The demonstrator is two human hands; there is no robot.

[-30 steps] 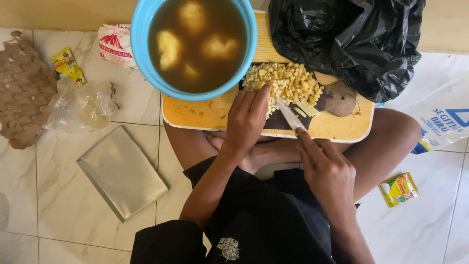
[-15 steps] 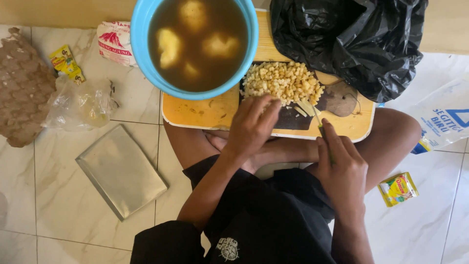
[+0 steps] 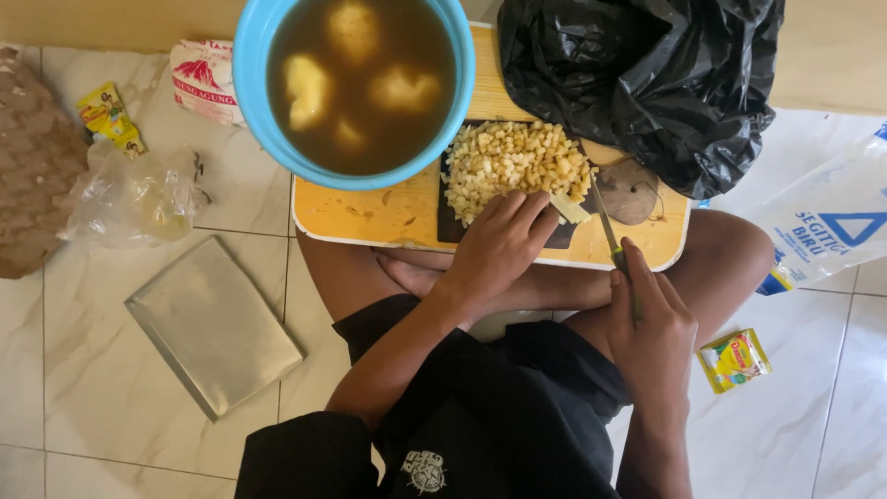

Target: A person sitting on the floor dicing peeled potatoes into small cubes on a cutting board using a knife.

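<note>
Left hand (image 3: 499, 242) grip pressed down on a pale strip (image 3: 570, 208) at the cutting board (image 3: 407, 217) edge, diced pile (image 3: 515, 166) just beyond its fingertips. Right hand (image 3: 651, 323) grip closed around knife (image 3: 610, 236), blade just right of the strip.

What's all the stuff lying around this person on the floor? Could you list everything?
bowl: one, blue, holding brown liquid with pale lumps, on the board's left end
cutting board: one, yellow, across the lap
diced pieces: one pale yellow pile, on the board
pale strip: one, under the left fingers
knife: one, in the right hand
black bag: one, top right
metal tray: one, grey, floor left
clear bag: one, floor left
yellow sachets: two, floor
left hand: on the strip
right hand: gripping the knife
</note>
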